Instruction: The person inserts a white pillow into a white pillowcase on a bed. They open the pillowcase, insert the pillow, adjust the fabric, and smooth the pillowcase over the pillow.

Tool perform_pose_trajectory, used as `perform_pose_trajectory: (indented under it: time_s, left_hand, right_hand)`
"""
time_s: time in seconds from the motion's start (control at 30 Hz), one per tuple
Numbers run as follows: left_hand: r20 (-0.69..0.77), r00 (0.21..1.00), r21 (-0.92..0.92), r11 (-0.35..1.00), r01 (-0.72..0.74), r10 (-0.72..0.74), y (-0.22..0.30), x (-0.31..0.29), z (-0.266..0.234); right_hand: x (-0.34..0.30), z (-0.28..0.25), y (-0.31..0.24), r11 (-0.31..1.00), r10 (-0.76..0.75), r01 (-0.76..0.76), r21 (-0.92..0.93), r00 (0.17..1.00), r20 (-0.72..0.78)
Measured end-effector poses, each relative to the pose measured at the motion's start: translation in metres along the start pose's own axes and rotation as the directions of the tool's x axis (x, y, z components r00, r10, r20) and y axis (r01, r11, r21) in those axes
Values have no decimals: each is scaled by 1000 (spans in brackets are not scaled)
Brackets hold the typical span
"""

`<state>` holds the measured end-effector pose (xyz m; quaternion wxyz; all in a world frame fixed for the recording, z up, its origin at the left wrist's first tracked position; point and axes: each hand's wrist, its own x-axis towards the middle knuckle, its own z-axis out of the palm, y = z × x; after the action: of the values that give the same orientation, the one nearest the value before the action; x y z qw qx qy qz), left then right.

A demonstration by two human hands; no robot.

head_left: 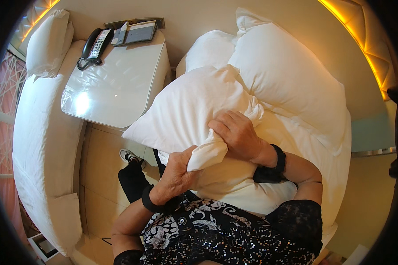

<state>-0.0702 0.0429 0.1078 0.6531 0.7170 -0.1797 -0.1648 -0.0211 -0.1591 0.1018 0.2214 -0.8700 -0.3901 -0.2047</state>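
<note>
A white pillow [188, 104] in a loose case lies in front of me on the bed, its gathered edge toward my body. My left hand [178, 170] is closed round a folded flap of the pillowcase at its near end. Just to the right and a little farther off, my right hand [239, 134] pinches the bunched cloth of the same case; its fingertips are partly hidden in the folds. Behind it rest a large white pillow [287, 75] and another white pillow [211, 49].
A glossy nightstand [119, 84] stands to the left with a black telephone [97, 44] and a dark folder [138, 33]. Beyond it is a second bed [42, 128] with a white pillow [48, 46]. Tiled floor [99, 163] runs between the beds, where my shoe [130, 156] shows.
</note>
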Motion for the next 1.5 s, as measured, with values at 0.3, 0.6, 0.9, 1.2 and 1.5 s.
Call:
perform_pose_trajectory:
  time_s: [0.3, 0.6, 0.9, 1.2, 1.5]
  left_hand:
    - [184, 976, 245, 967, 71, -118, -27, -17, -8]
    - [-109, 956, 870, 491, -40, 271, -79, -38, -67]
    - [198, 950, 514, 851, 110, -243, -89, -62, -45]
    - [-38, 997, 727, 682, 77, -71, -99, -44, -33]
    - [230, 940, 700, 714, 19, -251, -95, -50, -42]
  right_hand:
    - [-75, -9, 100, 903, 392, -403, -148, 915, -95]
    - [-80, 9, 118, 849, 529, -523, 79, 832, -168]
    - [-67, 26, 139, 418, 713, -533, 735, 695, 99]
    - [-81, 33, 183, 890, 453, -446, -96, 888, 74]
    - [-101, 4, 112, -312, 668, -679, 664, 340, 662]
